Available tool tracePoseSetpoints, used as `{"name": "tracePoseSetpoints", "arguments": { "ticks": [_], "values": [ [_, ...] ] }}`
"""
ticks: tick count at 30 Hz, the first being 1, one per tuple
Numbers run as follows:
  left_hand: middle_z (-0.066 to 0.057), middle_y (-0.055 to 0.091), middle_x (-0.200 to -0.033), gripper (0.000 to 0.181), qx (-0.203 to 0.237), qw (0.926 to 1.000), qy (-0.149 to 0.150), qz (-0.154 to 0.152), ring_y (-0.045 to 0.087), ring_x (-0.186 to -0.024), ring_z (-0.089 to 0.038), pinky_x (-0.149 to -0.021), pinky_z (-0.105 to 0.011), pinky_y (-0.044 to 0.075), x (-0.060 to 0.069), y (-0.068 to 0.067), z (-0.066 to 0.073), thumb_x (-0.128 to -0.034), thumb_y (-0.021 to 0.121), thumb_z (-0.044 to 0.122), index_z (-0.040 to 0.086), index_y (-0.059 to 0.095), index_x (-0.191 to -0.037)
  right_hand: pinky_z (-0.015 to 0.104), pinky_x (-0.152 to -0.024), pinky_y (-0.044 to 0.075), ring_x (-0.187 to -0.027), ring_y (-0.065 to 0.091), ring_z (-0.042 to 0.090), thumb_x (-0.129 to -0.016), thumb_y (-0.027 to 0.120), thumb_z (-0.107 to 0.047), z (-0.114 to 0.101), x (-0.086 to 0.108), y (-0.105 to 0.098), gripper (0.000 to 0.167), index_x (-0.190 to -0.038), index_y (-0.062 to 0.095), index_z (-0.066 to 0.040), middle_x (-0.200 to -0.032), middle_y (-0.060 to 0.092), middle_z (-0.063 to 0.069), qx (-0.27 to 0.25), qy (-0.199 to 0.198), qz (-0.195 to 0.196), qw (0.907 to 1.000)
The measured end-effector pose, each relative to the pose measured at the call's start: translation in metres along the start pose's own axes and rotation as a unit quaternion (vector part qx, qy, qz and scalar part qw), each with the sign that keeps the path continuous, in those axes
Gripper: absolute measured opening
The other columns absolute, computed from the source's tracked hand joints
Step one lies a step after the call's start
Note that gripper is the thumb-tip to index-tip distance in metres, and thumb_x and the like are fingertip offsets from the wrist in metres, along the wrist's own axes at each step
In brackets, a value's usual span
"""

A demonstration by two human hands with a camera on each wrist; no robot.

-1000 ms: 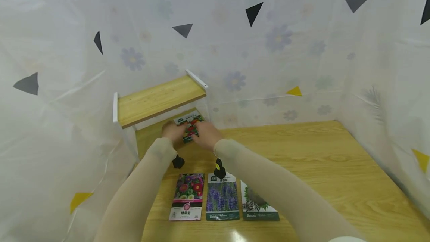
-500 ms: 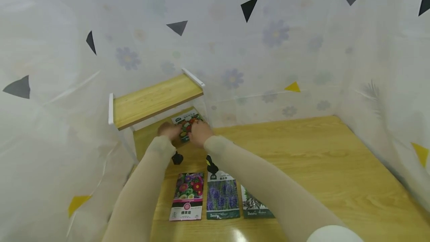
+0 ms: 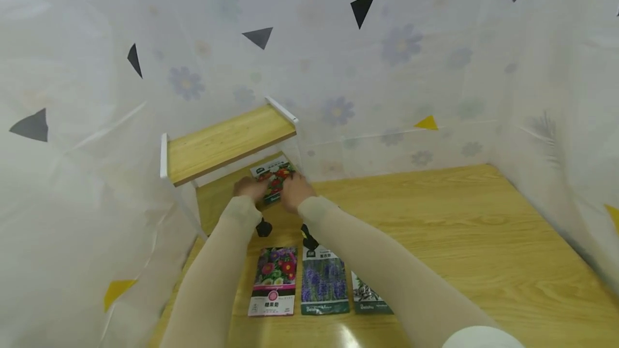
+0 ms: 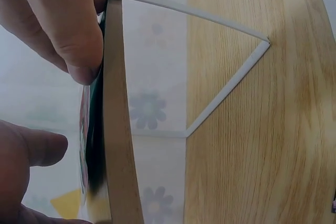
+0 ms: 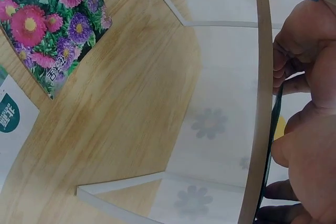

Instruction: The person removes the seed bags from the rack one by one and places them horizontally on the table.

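A seed packet (image 3: 275,182) with red and orange flowers and a green lower band lies on the lower board (image 3: 220,192) of a small wooden shelf. At the packet's left edge, my left hand (image 3: 249,189) pinches it, thumb over the printed face and fingers curled. My right hand (image 3: 297,192) holds the opposite edge between thumb and fingers. Seen edge-on in the right wrist view, the packet (image 5: 274,121) is a dark strip along the board's front edge (image 5: 257,103). The hands cover both sides of the packet.
Below the shelf, a pink-flower packet (image 3: 273,282), a lavender packet (image 3: 324,282) and a packet with striped seeds (image 3: 369,298) lie in a row, the last partly under the right sleeve. The shelf's upper board (image 3: 232,141) overhangs behind the hands. Wooden tabletop (image 3: 445,230) extends right.
My right hand's fingers have drawn in closer along the packet's right side. The packet has barely shifted on the board. The head view has tilted slightly.
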State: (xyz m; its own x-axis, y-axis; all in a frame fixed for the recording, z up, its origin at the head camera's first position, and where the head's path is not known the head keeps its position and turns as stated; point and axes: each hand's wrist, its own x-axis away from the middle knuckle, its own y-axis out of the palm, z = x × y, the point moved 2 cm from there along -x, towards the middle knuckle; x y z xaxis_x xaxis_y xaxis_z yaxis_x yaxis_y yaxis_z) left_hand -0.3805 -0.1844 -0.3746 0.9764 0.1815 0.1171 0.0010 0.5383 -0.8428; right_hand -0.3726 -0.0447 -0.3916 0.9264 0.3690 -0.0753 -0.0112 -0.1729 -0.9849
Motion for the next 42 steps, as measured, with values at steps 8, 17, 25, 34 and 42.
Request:
{"name": "tracePoseSetpoints", "arguments": {
  "ticks": [8, 17, 25, 34, 42],
  "values": [
    [-0.026, 0.058, -0.122, 0.062, -0.03, 0.9994, 0.011, 0.015, 0.057, -0.108, -0.038, -0.089, -0.045, 0.05, 0.0, 0.006, 0.001, -0.0953, 0.045, 0.05, -0.007, 0.061, -0.114, 0.037, -0.113, 0.026, -0.131, 0.04, 0.03, -0.103, 0.041, -0.029, 0.006, -0.006, 0.01, 0.045, -0.134, 0.05, 0.003, -0.137, 0.049, 0.018, 0.006, -0.014, -0.001, 0.9999],
    [-0.028, 0.056, -0.124, 0.073, -0.008, 0.9999, 0.0, 0.012, 0.059, -0.105, -0.036, -0.086, -0.044, 0.051, -0.005, 0.01, -0.001, -0.0947, 0.046, 0.051, -0.013, 0.049, -0.13, 0.036, -0.11, 0.031, -0.128, 0.045, 0.028, -0.102, 0.045, -0.028, 0.009, 0.001, 0.004, 0.043, -0.134, 0.05, 0.0, -0.135, 0.052, 0.015, -0.052, 0.008, -0.001, 0.9986],
    [-0.022, 0.051, -0.13, 0.059, 0.104, 0.9935, -0.001, 0.046, 0.054, -0.111, -0.035, -0.085, -0.045, 0.05, -0.005, 0.014, -0.013, -0.0913, 0.058, 0.028, -0.003, 0.041, -0.139, 0.036, -0.103, 0.04, -0.123, 0.049, 0.027, -0.101, 0.049, -0.03, 0.007, 0.005, 0.003, 0.04, -0.131, 0.054, -0.005, -0.131, 0.055, 0.012, -0.082, 0.006, 0.012, 0.9965],
    [-0.024, 0.044, -0.136, 0.063, 0.157, 0.9854, 0.014, 0.065, 0.046, -0.121, -0.036, -0.096, -0.047, 0.045, -0.006, 0.017, -0.022, -0.0871, 0.055, 0.014, -0.003, 0.032, -0.143, 0.037, -0.096, 0.047, -0.115, 0.055, 0.026, -0.097, 0.055, -0.037, 0.009, -0.001, 0.011, 0.046, -0.132, 0.055, -0.007, -0.125, 0.059, 0.01, -0.067, 0.015, 0.033, 0.9971],
    [-0.023, 0.044, -0.138, 0.066, 0.222, 0.9726, 0.035, 0.058, 0.049, -0.116, -0.033, -0.088, -0.045, 0.047, -0.002, 0.016, -0.025, -0.0871, 0.048, 0.008, 0.0, 0.025, -0.149, 0.037, -0.097, 0.046, -0.118, 0.052, 0.025, -0.099, 0.053, -0.036, 0.011, 0.0, 0.01, 0.034, -0.125, 0.063, -0.015, -0.124, 0.061, 0.007, -0.087, 0.02, 0.038, 0.9953]
  ]
}}
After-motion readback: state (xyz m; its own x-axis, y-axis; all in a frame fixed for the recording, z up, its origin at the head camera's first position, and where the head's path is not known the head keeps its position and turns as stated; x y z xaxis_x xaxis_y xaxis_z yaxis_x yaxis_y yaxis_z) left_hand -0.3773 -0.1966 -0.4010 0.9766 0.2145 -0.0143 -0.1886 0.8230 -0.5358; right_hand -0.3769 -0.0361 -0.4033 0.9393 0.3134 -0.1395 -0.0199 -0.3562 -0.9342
